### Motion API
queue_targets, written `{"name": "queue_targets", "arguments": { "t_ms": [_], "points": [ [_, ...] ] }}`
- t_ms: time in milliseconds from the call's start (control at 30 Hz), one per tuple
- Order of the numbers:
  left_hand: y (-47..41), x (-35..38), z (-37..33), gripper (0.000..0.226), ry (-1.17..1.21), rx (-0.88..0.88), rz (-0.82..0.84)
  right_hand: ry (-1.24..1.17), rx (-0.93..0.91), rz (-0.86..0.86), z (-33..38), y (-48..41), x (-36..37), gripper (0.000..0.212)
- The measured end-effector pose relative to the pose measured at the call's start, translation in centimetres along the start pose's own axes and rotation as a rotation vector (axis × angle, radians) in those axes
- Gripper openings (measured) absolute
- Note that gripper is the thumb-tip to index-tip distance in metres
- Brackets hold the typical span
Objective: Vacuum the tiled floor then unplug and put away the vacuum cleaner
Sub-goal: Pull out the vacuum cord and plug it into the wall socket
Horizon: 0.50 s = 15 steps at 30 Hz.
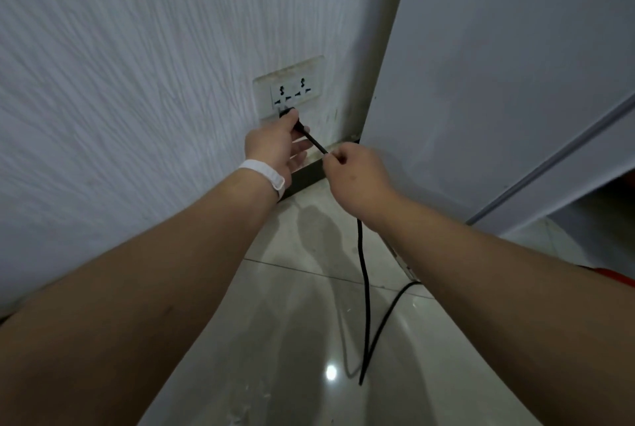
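My left hand [275, 147] grips the black plug [288, 113] at the far white wall socket [292, 76]; my right hand [357, 181] pinches its thin black cord [314, 141].

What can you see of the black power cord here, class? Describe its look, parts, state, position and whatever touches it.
The black cord is thin, round and matte, seemingly rubber-sheathed. Its plug meets the lower left of the wall socket, held in the grip of the left hand; whether its pins are seated cannot be told. A short taut stretch runs to the right hand, which pinches it. Below, it hangs slack, bends sharply near the tiled floor and leads away rightward.
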<state>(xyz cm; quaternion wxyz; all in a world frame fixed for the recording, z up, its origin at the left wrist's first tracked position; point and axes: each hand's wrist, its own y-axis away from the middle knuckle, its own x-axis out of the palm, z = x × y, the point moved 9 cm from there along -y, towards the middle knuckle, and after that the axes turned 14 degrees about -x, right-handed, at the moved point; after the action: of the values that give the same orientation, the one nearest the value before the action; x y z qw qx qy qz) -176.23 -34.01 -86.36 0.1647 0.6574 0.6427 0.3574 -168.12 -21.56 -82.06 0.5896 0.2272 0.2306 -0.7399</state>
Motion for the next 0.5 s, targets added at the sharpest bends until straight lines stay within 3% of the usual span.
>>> {"name": "queue_targets", "arguments": {
  "t_ms": [500],
  "points": [
    [-0.29, 0.68, -0.61, 0.011, 0.107, 0.065, -0.047, -0.056, -0.019, -0.024, -0.54, -0.17, 1.05, 0.023]
  ]
}}
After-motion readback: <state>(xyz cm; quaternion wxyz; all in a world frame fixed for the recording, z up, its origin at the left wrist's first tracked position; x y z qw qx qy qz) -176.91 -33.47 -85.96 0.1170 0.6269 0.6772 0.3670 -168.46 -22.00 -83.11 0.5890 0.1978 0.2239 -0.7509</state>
